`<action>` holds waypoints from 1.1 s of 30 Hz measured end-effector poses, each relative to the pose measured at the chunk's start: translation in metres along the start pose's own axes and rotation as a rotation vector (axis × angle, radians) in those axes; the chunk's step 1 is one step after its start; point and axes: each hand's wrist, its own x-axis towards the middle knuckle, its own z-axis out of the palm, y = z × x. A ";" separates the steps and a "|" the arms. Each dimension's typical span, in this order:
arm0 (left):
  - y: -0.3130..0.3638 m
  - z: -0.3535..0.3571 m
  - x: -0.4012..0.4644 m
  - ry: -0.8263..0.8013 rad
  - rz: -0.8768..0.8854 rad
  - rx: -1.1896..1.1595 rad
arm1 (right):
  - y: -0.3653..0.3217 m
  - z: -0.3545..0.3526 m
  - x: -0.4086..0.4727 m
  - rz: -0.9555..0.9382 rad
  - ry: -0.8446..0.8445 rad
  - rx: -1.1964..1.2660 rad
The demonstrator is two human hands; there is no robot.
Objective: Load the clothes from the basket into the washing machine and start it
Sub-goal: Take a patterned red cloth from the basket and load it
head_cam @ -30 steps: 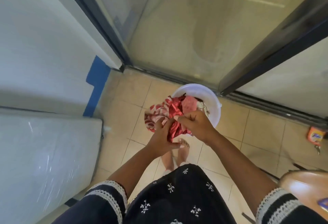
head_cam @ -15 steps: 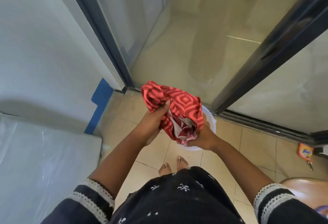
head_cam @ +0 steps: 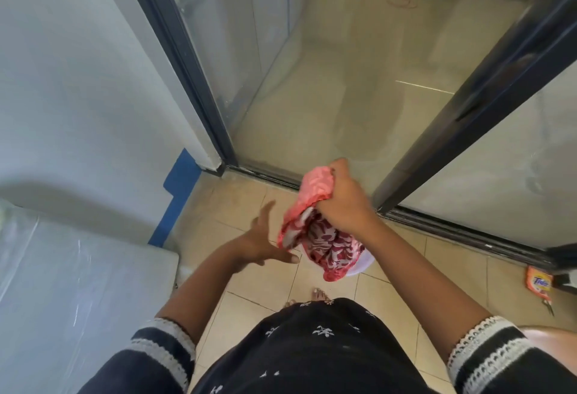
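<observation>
My right hand (head_cam: 342, 196) grips a bunched red and white patterned cloth (head_cam: 318, 237), which hangs in the air above the floor. Beneath the cloth only a sliver of the white basket (head_cam: 362, 265) shows; the rest is hidden behind the fabric. Just left of the cloth, my left hand (head_cam: 260, 242) hovers with fingers spread and touches nothing. The washing machine (head_cam: 71, 300), white and wrapped in clear plastic film, fills the lower left; only its top surface is in view.
A glass sliding door with a dark frame (head_cam: 193, 81) stands ahead, its track (head_cam: 452, 231) crossing the tiled floor. An orange Tide sachet (head_cam: 537, 282) lies on the floor at right. Blue tape (head_cam: 178, 187) runs down the wall base. My bare feet show below the basket.
Both hands lifted the red cloth out of the basket. The left hand has since let go and opened, while the right hand keeps holding the cloth. The view tilted upward.
</observation>
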 end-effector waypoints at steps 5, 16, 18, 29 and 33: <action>0.021 0.048 0.020 0.187 0.191 -0.196 | -0.042 0.006 -0.012 -0.233 -0.187 0.238; 0.069 0.019 -0.012 -0.032 0.192 -1.084 | 0.056 0.003 -0.023 0.012 -0.251 0.274; 0.062 0.018 -0.011 -0.034 0.104 -0.996 | 0.054 0.014 -0.026 0.002 -0.241 0.165; 0.020 0.030 -0.012 0.124 -0.226 -0.562 | 0.044 0.014 -0.019 -0.031 0.024 -0.675; 0.033 0.032 -0.005 0.179 0.139 -0.200 | 0.007 0.009 -0.021 -0.107 0.029 -0.516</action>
